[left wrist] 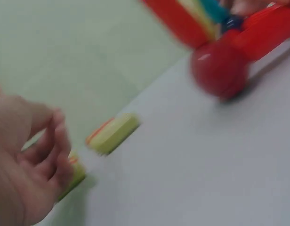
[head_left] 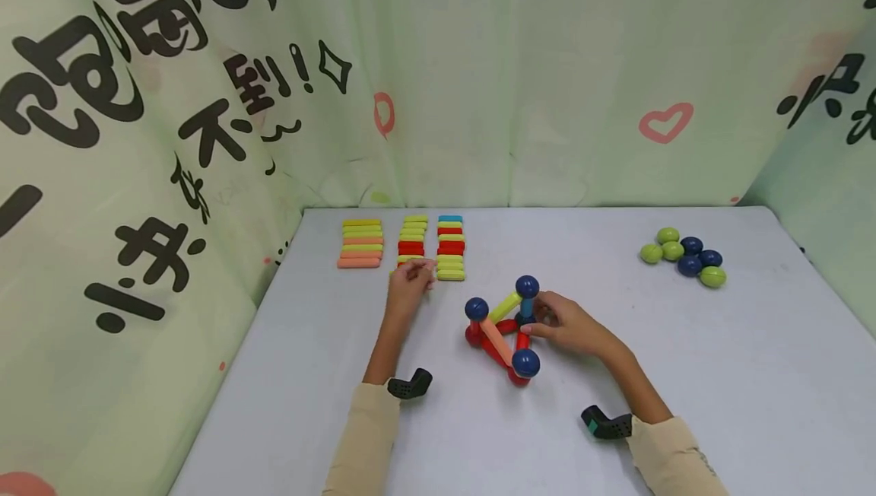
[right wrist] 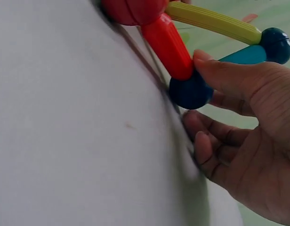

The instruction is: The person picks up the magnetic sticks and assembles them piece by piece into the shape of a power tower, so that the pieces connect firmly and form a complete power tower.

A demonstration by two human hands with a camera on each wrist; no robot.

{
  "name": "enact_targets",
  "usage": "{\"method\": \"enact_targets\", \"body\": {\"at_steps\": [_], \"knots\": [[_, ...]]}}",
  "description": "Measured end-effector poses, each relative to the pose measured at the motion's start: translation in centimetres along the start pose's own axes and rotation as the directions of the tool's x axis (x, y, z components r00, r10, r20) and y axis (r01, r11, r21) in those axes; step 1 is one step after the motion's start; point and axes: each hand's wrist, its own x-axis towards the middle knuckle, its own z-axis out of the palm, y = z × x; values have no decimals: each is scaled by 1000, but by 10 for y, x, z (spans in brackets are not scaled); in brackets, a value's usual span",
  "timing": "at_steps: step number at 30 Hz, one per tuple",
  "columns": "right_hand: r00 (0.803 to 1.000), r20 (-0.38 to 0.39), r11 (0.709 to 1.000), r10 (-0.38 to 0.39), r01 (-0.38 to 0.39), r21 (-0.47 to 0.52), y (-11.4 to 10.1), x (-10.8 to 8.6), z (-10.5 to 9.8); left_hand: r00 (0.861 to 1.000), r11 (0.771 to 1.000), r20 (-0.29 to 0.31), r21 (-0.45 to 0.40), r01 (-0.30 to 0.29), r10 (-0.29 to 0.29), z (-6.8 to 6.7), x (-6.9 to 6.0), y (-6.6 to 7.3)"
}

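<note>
A toy frame of sticks and balls (head_left: 497,341) stands on the table, with dark blue balls on top and red sticks and red balls (left wrist: 220,70) low down. My right hand (head_left: 569,322) grips it at the low dark blue ball (right wrist: 192,90), the thumb against that ball beside a light blue stick (right wrist: 244,55). To the left, my left hand (head_left: 408,287) hovers at the near end of the middle column of sticks (head_left: 411,237). Its fingers are loosely bent, and nothing shows between them in the left wrist view. The hand partly hides a yellow-green stick (left wrist: 75,176).
A left column of yellow and orange sticks (head_left: 360,241) and a right column of mixed sticks (head_left: 451,248) flank the middle one. Green and dark blue balls (head_left: 690,266) lie at the back right. A printed curtain (head_left: 575,154) closes off the white table's (head_left: 684,351) far side.
</note>
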Motion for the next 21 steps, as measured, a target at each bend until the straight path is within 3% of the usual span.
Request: {"method": "enact_targets", "body": {"at_steps": [1, 3, 5, 7, 9, 11, 14, 21], "knots": [[1000, 23, 1000, 3, -3, -1, -2, -1, -2, 996, 998, -87, 59, -19, 24, -9, 1, -1], [997, 83, 1000, -4, 2, 17, -5, -4, -7, 971, 973, -221, 226, -37, 89, -26, 4, -5], [988, 154, 999, -4, -1, 32, -8, -8, -10, 946, 911, -295, 413, 1, 133, -41, 5, -9], [975, 221, 998, 16, -28, 49, -11, -12, -12, 940, 824, -296, 566, 32, 167, -54, 7, -12], [964, 265, 997, 33, -48, 52, -14, -14, -12, 946, 733, -271, 678, 57, 177, -64, 9, -15], [958, 284, 998, 52, -62, 26, -18, -16, -8, 952, 666, -247, 743, 66, 181, -71, 10, -17], [965, 258, 999, 48, -45, -19, -24, -17, -1, 949, 616, -249, 783, 81, 192, -76, 11, -18], [983, 153, 991, 100, -84, -102, -35, -22, 14, 909, 566, -338, 811, 150, 243, -76, 8, -18]]}}
